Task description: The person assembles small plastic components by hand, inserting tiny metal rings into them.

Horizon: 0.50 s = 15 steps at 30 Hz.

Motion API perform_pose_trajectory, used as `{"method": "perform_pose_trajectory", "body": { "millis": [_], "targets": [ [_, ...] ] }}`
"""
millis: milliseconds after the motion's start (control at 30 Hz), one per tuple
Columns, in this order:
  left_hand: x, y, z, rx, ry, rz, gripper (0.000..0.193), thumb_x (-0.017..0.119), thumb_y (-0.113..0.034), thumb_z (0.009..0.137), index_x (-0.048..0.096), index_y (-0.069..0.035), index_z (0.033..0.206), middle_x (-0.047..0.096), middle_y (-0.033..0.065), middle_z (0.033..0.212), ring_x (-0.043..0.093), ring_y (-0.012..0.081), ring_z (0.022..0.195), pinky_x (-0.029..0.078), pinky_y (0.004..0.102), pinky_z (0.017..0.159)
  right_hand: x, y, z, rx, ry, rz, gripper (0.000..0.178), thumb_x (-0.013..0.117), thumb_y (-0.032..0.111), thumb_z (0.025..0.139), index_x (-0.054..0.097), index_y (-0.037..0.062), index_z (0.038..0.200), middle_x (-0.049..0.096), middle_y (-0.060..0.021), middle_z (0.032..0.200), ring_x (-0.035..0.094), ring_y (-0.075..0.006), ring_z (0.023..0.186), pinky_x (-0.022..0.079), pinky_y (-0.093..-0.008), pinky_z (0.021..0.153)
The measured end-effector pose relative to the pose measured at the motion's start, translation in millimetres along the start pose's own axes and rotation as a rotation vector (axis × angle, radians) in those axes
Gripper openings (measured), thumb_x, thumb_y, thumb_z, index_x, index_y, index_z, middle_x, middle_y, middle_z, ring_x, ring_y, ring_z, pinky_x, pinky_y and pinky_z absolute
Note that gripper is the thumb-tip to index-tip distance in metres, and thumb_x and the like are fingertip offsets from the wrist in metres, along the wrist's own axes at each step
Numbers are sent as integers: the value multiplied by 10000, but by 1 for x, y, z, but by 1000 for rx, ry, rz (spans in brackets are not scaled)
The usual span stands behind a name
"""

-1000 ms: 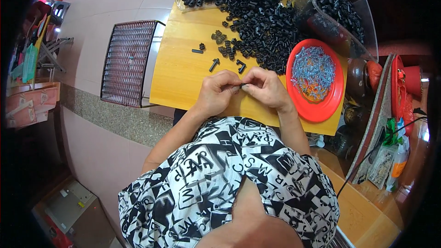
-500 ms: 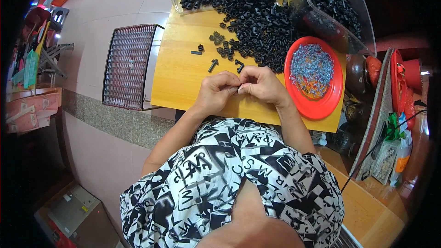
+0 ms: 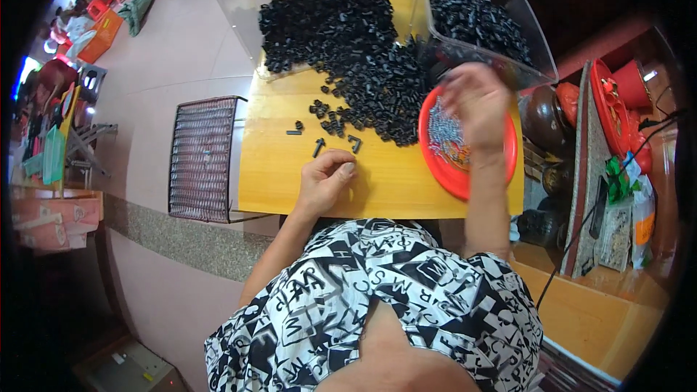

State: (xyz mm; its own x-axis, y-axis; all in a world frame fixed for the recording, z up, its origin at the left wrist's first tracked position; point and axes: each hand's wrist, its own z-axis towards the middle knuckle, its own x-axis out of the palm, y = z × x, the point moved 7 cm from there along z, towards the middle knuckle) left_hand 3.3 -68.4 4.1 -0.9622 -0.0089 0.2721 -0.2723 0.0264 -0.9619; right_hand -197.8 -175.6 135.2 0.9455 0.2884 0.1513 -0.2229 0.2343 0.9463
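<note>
My left hand (image 3: 325, 183) is just above the near part of the yellow table (image 3: 272, 185), thumb and fingers pinched together; whatever they hold is hidden. My right hand (image 3: 477, 105), smeared by motion, is raised over the far side of a red plate (image 3: 440, 176). Small silvery-blue pieces (image 3: 443, 133) lie on that plate. Past my left hand are a black T-shaped piece (image 3: 319, 147), a black L-shaped piece (image 3: 355, 143) and a short black rod (image 3: 293, 133). A heap of small black plastic parts (image 3: 385, 83) spreads over the table's far half.
Behind the red plate stands a clear bin (image 3: 526, 72) of black parts. Another clear bin (image 3: 243, 22) lies around the heap's far left. A woven-top rack (image 3: 201, 160) is left of the table. Brown jars (image 3: 541, 117) and a dark cable (image 3: 581, 236) are at right.
My hands have parted. The right one has moved right and away from me to over the red plate; the left stays pinched near the table's front. The whole view has shifted slightly.
</note>
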Motion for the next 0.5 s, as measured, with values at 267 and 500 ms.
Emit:
{"method": "perform_pose_trajectory", "body": {
  "millis": [267,500],
  "targets": [
    [8,-11,-2,162,76,162,125,580,-45,766,563,52,843,542,82,843,538,142,726,444,232,647,-17,-10,-14,-72,-277,-353,151,549,124,824,550,3,914,560,-13,763,491,-58,617,416,-187,531],
    [4,-13,-2,170,78,128,116,573,-18,767,566,54,858,543,97,838,537,149,712,445,240,641,42,-40,-54,-300,-61,-872,124,590,21,721,547,-9,834,560,-114,738,561,-241,663,449,-319,580]
  ]
}}
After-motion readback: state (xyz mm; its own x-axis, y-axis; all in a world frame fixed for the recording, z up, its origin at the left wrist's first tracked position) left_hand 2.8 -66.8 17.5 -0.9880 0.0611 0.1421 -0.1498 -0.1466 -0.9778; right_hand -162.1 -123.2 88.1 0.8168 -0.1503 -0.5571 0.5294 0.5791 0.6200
